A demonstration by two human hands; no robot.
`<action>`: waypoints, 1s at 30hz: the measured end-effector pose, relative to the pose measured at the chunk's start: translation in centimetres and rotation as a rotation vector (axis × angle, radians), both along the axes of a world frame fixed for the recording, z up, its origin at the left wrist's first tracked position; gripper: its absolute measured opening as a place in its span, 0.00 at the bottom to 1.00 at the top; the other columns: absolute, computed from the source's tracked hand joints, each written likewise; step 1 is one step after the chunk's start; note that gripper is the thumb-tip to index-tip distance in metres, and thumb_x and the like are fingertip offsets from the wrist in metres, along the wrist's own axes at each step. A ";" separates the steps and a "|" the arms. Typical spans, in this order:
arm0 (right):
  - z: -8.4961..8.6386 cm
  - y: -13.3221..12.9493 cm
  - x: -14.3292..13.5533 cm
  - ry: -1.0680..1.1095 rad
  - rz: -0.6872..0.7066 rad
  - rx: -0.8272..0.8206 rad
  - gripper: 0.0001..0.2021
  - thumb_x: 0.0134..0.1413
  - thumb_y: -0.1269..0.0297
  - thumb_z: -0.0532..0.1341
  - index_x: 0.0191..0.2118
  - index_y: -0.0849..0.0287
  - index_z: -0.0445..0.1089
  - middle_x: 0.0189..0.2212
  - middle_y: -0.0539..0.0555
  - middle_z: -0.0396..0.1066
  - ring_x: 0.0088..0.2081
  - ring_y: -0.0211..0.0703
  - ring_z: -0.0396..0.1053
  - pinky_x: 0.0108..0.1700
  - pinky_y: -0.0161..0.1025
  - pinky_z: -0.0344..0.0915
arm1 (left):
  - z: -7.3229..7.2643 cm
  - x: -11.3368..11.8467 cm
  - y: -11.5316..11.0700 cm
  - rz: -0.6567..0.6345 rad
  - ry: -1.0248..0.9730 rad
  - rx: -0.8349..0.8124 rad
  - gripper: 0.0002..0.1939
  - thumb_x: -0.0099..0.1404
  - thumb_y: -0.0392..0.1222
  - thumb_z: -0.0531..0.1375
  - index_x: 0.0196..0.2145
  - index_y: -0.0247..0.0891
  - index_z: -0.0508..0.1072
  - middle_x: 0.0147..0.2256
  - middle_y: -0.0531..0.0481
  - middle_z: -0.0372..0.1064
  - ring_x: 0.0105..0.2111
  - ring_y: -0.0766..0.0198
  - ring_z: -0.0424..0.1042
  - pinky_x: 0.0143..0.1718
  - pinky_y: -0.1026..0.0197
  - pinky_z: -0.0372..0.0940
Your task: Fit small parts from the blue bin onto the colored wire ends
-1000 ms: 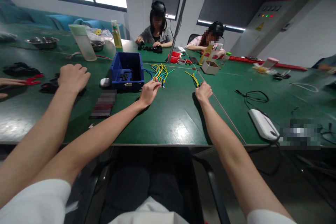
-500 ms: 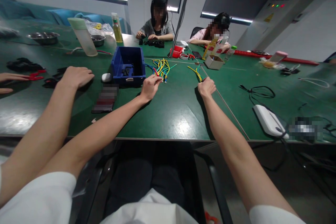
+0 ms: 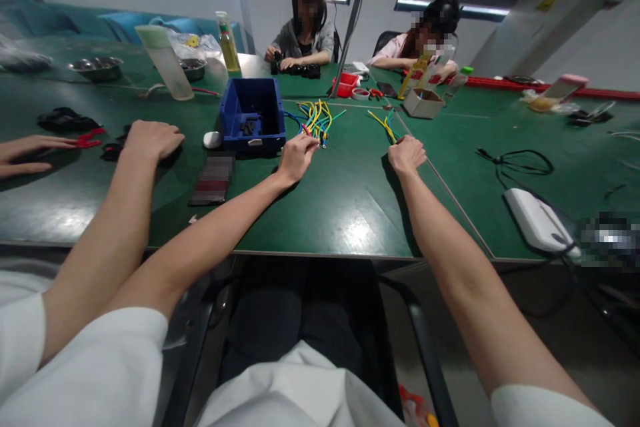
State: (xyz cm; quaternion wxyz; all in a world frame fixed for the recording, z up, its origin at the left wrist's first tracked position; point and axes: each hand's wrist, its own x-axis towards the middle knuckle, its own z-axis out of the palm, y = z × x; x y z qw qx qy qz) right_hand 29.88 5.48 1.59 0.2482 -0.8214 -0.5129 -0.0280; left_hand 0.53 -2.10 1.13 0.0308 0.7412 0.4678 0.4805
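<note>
Little changed over the last second: left hand (image 3: 296,161) still at the near end of the wire pile (image 3: 320,115) beside the blue bin (image 3: 237,143), right hand (image 3: 407,155) still closed round a smaller wire bundle (image 3: 384,124); handling seems barely advanced. Gripped wire lengths hidden; whether left fingertips grip a wire, cannot tell

The table (image 3: 345,190) across the middle of the frame looked smooth and glossy, with white glare just below the centre. The wires (image 3: 320,117) just above the centre had a smooth, plastic-looking coating, and the blue bin (image 3: 237,141) to their left looked like hard plastic with a slight sheen. At the upper left, the wide bowl (image 3: 96,69) was shiny metal and the frosted bottle (image 3: 169,68) was cloudy, plastic-looking and matt. The white sleeve (image 3: 535,405) at the lower right was soft, matt cloth, and the small box (image 3: 421,106) at the upper right looked like matt card
</note>
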 end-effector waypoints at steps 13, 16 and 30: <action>0.1 0.1 -0.2 -0.001 -0.029 0.000 0.17 0.55 0.72 0.55 0.47 0.62 0.76 0.46 0.70 0.73 0.50 0.65 0.73 0.50 0.56 0.67 | 0.2 0.0 0.2 0.002 0.037 -0.046 0.06 0.67 0.34 0.59 0.38 0.36 0.78 0.38 0.45 0.75 0.39 0.60 0.73 0.46 0.58 0.66; 0.3 -0.1 -0.3 0.011 -0.028 0.003 0.17 0.55 0.71 0.55 0.47 0.63 0.76 0.45 0.70 0.73 0.49 0.65 0.73 0.50 0.56 0.67 | 0.1 0.0 0.3 -0.018 0.034 -0.025 0.06 0.67 0.34 0.60 0.38 0.36 0.78 0.38 0.45 0.75 0.39 0.60 0.74 0.45 0.58 0.67; 0.5 -0.4 -2.8 -0.045 0.120 0.199 0.15 0.57 0.67 0.55 0.46 0.62 0.74 0.39 0.67 0.75 0.44 0.61 0.74 0.47 0.54 0.66 | -0.3 0.2 0.3 -0.031 0.022 0.023 0.05 0.66 0.33 0.61 0.37 0.36 0.77 0.37 0.46 0.76 0.38 0.61 0.74 0.44 0.58 0.67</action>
